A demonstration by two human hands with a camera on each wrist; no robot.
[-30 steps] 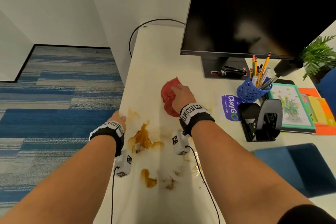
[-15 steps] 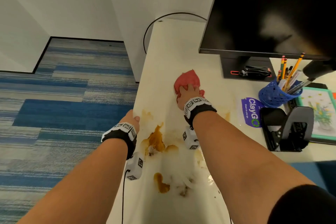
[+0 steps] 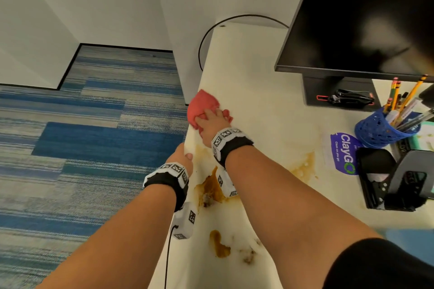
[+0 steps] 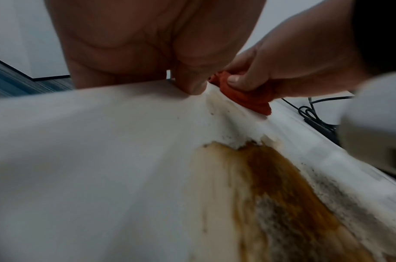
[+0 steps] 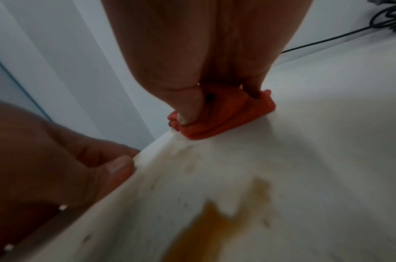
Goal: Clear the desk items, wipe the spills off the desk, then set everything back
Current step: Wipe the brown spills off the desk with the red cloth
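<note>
A crumpled red cloth (image 3: 202, 105) lies at the left edge of the white desk (image 3: 258, 82). My right hand (image 3: 211, 122) grips it, thumb and fingers bunching the fabric (image 5: 217, 122) against the desktop. Just nearer me, my left hand (image 3: 184, 155) holds the desk's left edge, thumb (image 5: 118, 168) on top and fingers curled underneath. A large brown spill (image 3: 211, 187) spreads between my wrists, and it fills the left wrist view (image 4: 271, 186). A smaller brown puddle (image 3: 219, 245) lies closer to me. A paler stain (image 3: 303, 166) sits to the right.
A black monitor (image 3: 364, 19) stands at the back right, with a black stapler (image 3: 352, 97) on its base. A blue pen cup (image 3: 380, 129), a ClayGo sticker (image 3: 344, 152) and a black hole punch (image 3: 399, 178) crowd the right. Blue carpet (image 3: 94, 136) lies left.
My right hand has slid the red cloth leftward to the desk's left edge. My left hand has stayed on the edge.
</note>
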